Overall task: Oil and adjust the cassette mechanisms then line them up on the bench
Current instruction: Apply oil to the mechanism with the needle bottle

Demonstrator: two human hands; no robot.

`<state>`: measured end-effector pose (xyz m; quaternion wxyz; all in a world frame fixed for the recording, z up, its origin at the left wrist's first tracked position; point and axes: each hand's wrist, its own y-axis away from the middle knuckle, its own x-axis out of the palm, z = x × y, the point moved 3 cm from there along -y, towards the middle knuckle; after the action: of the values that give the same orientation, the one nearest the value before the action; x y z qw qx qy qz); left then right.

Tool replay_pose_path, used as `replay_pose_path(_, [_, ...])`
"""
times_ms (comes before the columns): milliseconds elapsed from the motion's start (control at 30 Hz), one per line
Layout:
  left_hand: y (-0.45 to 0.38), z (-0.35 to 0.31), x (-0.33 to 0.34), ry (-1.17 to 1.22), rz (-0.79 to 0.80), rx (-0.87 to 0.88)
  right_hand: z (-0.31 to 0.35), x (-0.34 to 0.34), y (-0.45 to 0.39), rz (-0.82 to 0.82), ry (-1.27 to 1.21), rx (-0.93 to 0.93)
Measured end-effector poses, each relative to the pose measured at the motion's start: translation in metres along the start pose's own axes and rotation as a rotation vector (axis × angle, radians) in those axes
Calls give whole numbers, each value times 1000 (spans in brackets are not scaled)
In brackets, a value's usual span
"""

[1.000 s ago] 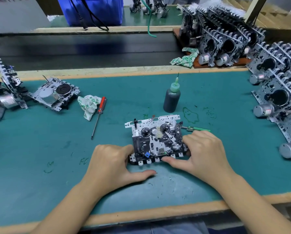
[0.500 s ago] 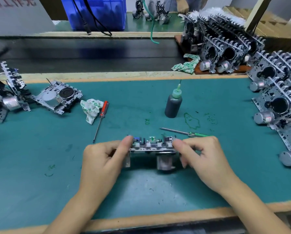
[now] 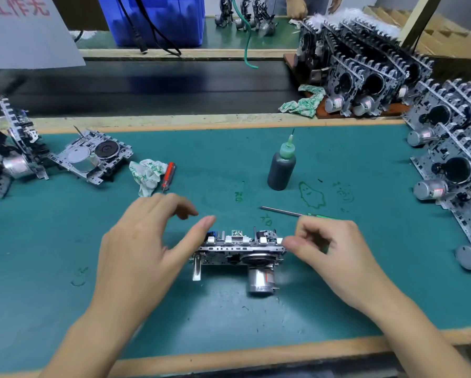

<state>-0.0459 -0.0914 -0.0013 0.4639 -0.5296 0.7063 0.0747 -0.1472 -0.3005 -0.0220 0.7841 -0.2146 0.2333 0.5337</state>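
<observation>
Head view: cassette mechanism (image 3: 239,248) stands on edge between left grip's (image 3: 147,241) thumb and right grip's (image 3: 335,249) pinch.

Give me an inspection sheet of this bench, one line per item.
Surface: green mat with pen scribbles.
Job's things: cassette mechanism stood on edge, motor toward the camera; finished rows at right; oil bottle upright.
Clutter: rag, red screwdriver, green screwdriver.
Hands: left hand thumb at the mechanism's left end, fingers spread; right hand pinches its right end.
Cables: black leads over blue bin; green hose.
Surroundings: dark conveyor.
</observation>
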Motion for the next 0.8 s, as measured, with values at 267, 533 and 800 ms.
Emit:
replay_pose_path(267, [-9,-27,14,199,217,274,0,15,-8,242,-476,227])
replay_pose_path(533, [-8,-33,21,258,276,363,2,24,-2,252,-201,-96])
replay_pose_path(800, [-9,-31,23,307,301,300,0,29,-5,138,-324,-147])
